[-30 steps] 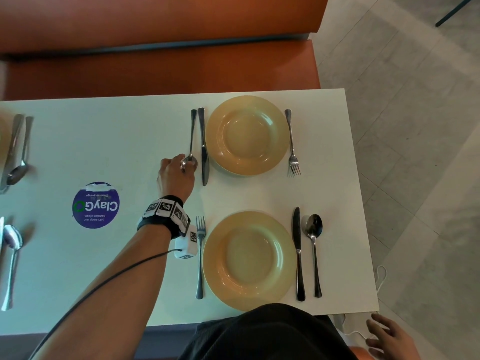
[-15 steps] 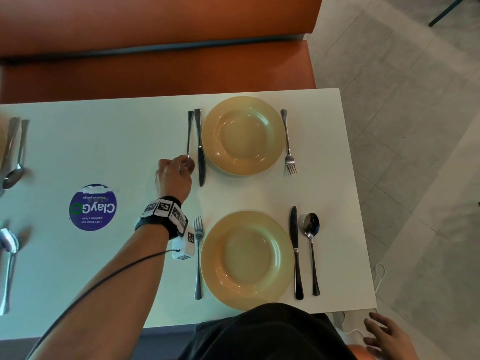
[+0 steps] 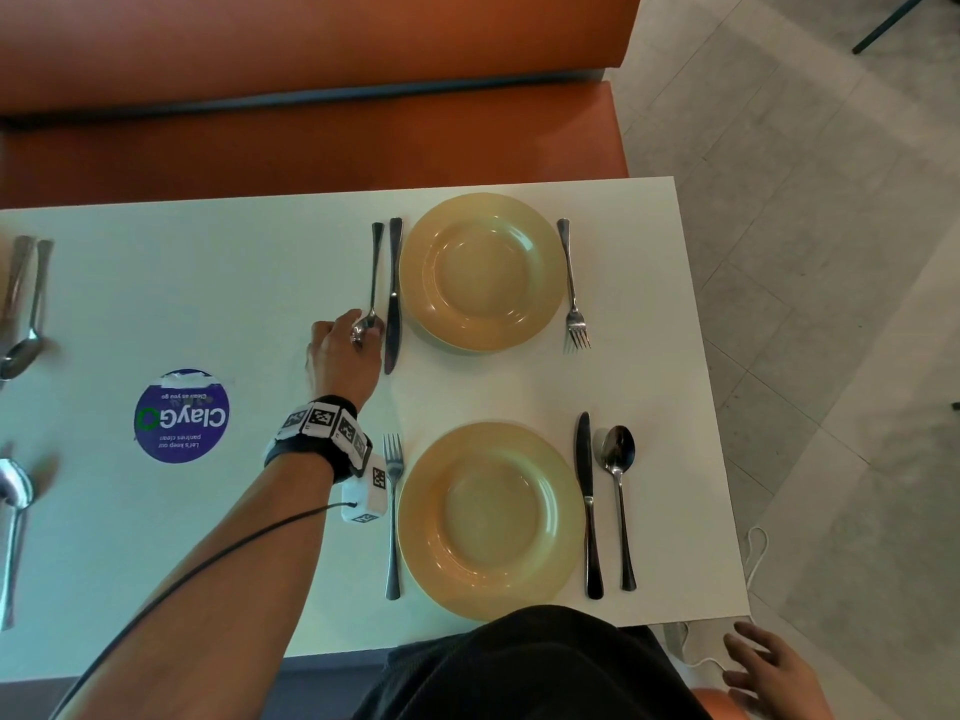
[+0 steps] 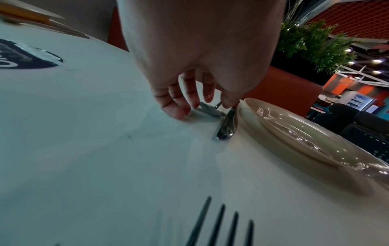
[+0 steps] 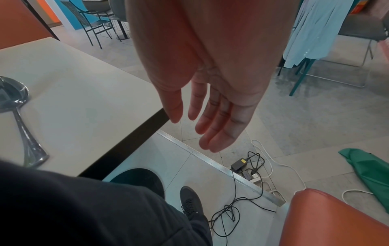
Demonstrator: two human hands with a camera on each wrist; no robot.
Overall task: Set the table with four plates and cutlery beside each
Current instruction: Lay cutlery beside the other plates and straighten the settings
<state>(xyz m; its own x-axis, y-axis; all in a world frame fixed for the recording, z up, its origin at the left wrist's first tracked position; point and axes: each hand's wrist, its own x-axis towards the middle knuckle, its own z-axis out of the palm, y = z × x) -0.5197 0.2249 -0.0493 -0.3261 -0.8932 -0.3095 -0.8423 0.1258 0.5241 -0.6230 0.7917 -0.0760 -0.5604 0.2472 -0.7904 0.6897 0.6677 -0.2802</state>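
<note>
Spoon [image 3: 370, 304] beside knife [image 3: 394, 298]: left hand [image 3: 345, 356] pinches its bowl, right hand [image 3: 774, 672] hangs slack.

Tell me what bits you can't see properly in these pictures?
- Far spoon: head view, the left hand covers part of its bowl.
- Cutlery at the left: head view, blurred and cut off by the edge; any plates there are out of view.
- Near fork: left wrist view, only blurred tines show.
- Near spoon: right wrist view, cut by the left edge.
</note>
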